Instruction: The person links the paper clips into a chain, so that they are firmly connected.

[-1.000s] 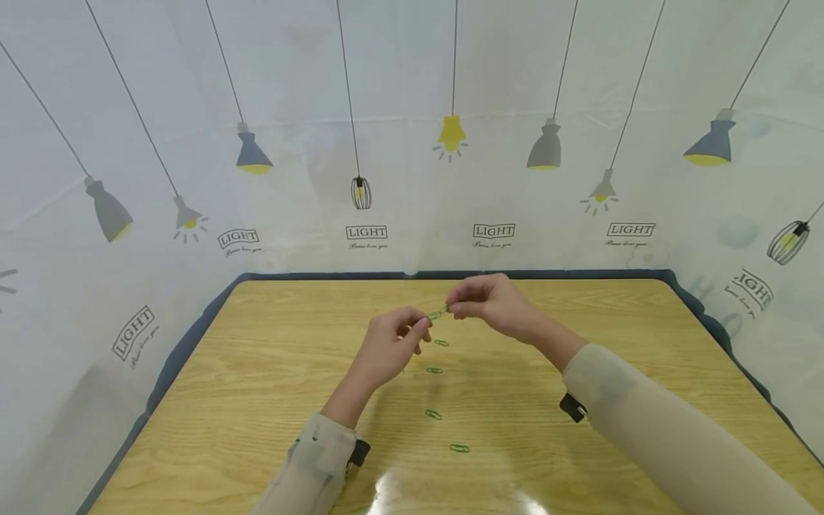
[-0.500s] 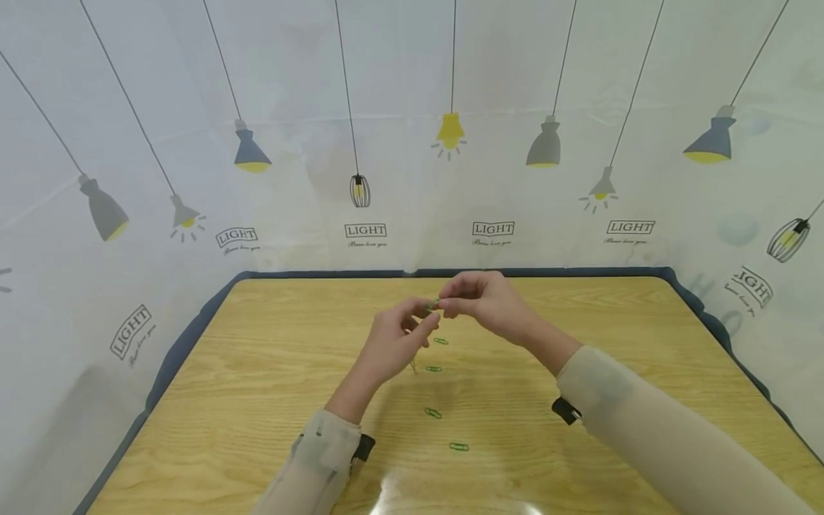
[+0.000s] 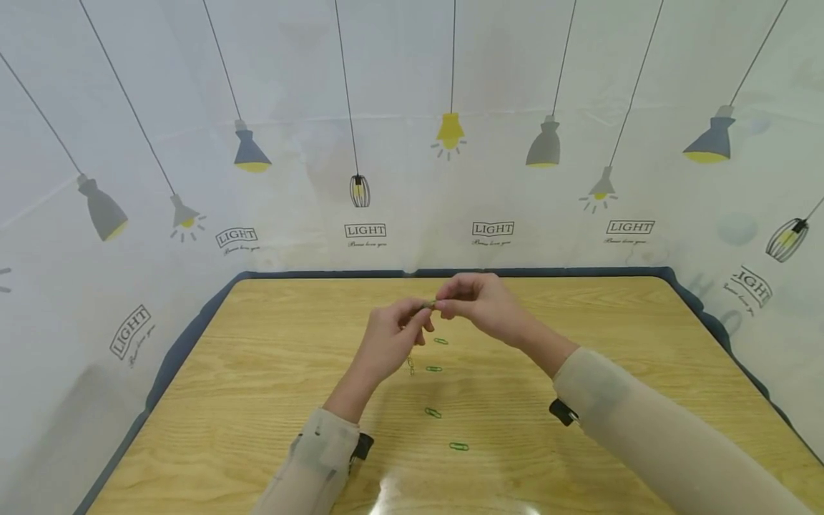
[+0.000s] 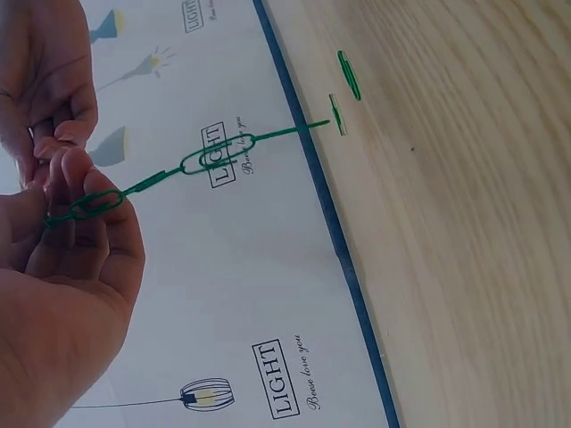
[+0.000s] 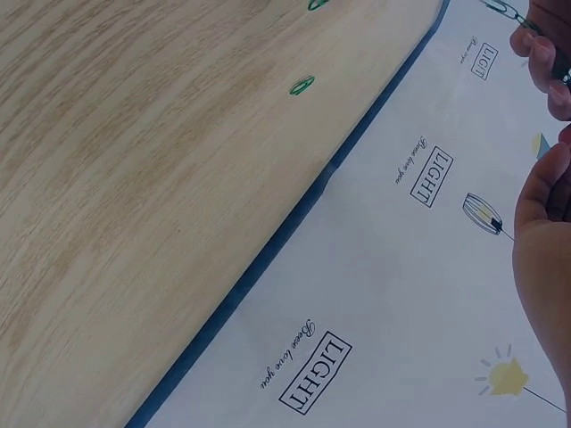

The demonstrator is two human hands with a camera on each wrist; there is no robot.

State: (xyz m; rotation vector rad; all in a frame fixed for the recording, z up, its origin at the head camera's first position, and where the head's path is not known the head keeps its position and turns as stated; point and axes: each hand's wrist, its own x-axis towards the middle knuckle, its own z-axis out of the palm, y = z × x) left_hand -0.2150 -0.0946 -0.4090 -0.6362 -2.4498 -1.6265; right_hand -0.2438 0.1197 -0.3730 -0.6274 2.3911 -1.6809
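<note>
In the head view my left hand [image 3: 388,342] and right hand [image 3: 487,307] meet fingertip to fingertip above the far half of the table. A green paper clip [image 3: 430,305] shows between them, pinched by the right thumb and fingers and partly hidden. My left hand grips one end of a chain of linked green paper clips [image 4: 150,181], which trails from the fingers in the left wrist view. The chain's lower end [image 3: 411,367] hangs below the left hand in the head view. Only part of the right hand [image 5: 546,192] appears in its own wrist view.
Several loose green paper clips lie in a rough column on the wooden table [image 3: 257,393], the nearest paper clip [image 3: 459,446] towards the front and another paper clip [image 3: 440,341] just beyond the hands. A pale lamp-print sheet [image 3: 412,157] rises behind the table's dark edge [image 3: 579,272].
The hands have drawn together, the right moving slightly left, so the clip once visible between them is now mostly covered by fingertips. More of the hanging chain shows below the left hand.
</note>
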